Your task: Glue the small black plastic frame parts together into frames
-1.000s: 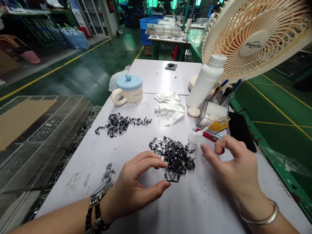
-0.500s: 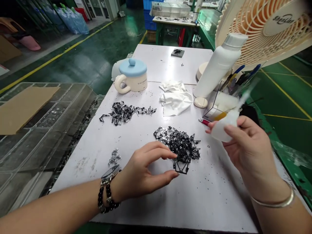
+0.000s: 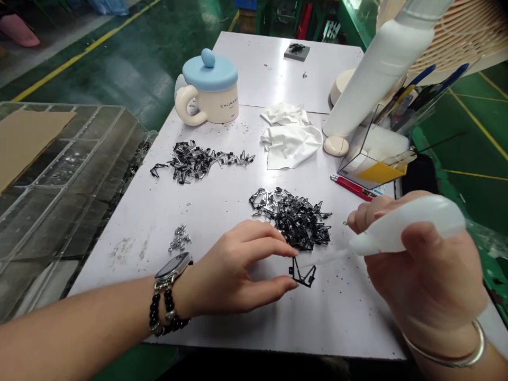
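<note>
worn left: silver watch [image 3: 173, 265], black beads [image 3: 155, 310] | worn right: silver bangle [image 3: 456, 363]

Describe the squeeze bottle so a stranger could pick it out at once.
On the white table, find the tall white bottle by the fan. Nearer the camera, the right hand grips the squeeze bottle. Unlike the tall one, it is small, held sideways, and tapers into a thin nozzle.

At your eleven o'clock, the cream mug [image 3: 212, 112] under the blue lid [image 3: 210, 74] shows you dark letters [image 3: 228, 105], "CHIIKAW", running to its three o'clock edge; the marks [image 3: 233, 116] beneath are too small to read.
</note>
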The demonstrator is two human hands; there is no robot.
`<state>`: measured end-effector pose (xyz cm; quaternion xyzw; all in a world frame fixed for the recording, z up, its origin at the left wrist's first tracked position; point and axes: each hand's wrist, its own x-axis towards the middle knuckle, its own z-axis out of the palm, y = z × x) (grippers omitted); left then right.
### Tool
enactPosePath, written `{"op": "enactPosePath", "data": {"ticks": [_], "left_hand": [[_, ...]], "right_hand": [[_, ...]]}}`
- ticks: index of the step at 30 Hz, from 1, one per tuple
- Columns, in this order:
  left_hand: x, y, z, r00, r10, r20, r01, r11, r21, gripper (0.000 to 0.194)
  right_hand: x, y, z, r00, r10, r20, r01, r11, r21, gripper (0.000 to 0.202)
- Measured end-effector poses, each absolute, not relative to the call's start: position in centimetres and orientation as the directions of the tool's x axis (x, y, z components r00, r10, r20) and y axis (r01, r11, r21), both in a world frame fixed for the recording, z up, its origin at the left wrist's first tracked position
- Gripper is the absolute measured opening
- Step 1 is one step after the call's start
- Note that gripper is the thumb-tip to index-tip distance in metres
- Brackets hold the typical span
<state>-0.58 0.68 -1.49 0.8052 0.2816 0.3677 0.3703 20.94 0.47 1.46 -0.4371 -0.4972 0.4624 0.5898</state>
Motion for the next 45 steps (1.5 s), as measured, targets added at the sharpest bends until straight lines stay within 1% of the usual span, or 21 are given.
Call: {"op": "enactPosePath", "data": {"ticks": [3, 9, 15, 19, 25, 31, 40, 45], "left_hand": [[-0.59, 0.65, -1.61, 0.578, 0.715, 0.392, 0.175, -0.579, 0.797, 0.026], [-0.59, 0.76, -0.94, 0.606, 0.722, 0.335, 0.227, -0.559, 0.797, 0.025], [-0.63, 0.73, -0.72, 0.614, 0.717, 0.329, 0.226, -0.559, 0.798, 0.025], [-0.54, 0.74, -0.76, 0.621, 0.715, 0.321, 0.231, -0.558, 0.797, 0.025], [-0.56, 0.76, -0.80, 0.613, 0.718, 0.328, 0.230, -0.560, 0.796, 0.025], [-0.57, 0.67, -0.78, 0.617, 0.720, 0.319, 0.238, -0.556, 0.796, 0.025], [-0.56, 0.74, -0.90, 0.614, 0.714, 0.337, 0.227, -0.568, 0.791, 0.025], [-0.60, 0.78, -1.04, 0.611, 0.719, 0.332, 0.235, -0.565, 0.791, 0.025]], "right_hand": [[20.55, 0.20, 1.45, 0.086, 0.977, 0.197, -0.111, 0.206, -0.972, 0.023], [20.65, 0.12, 1.41, 0.053, 0.979, 0.199, -0.079, 0.203, -0.976, 0.024], [20.60, 0.14, 1.35, 0.055, 0.979, 0.195, -0.050, 0.198, -0.979, 0.025], [20.54, 0.17, 1.44, 0.058, 0.981, 0.184, -0.008, 0.185, -0.983, 0.030], [20.53, 0.28, 1.61, 0.072, 0.981, 0.179, -0.044, 0.182, -0.982, 0.029], [20.62, 0.24, 1.47, 0.074, 0.982, 0.175, -0.001, 0.176, -0.984, 0.029], [20.73, 0.12, 1.50, 0.071, 0.984, 0.162, -0.018, 0.164, -0.986, 0.030], [20.69, 0.29, 1.67, 0.072, 0.976, 0.206, -0.049, 0.210, -0.976, 0.027]]}}
